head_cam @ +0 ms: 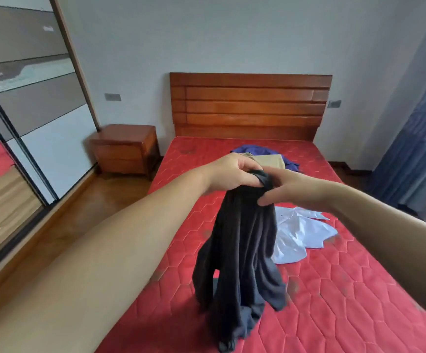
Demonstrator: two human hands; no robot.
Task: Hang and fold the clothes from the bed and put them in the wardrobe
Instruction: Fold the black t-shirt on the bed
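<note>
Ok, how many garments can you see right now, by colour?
Black, held up by both hands: 1
Light blue, on the mattress: 1
Beige, near the headboard: 1
Dark blue, under the beige one: 1
Total: 4

A wooden headboard (pixel 250 105) stands against a pale grey wall (pixel 232 34). Left of the headboard sits a wooden nightstand (pixel 126 149) on a brown wood floor (pixel 79 215). Further left of it run mirrored sliding doors (pixel 20 123). Right of the headboard hangs a blue curtain (pixel 420 138). Wall plates (pixel 112 97) flank the headboard on both sides.
</note>
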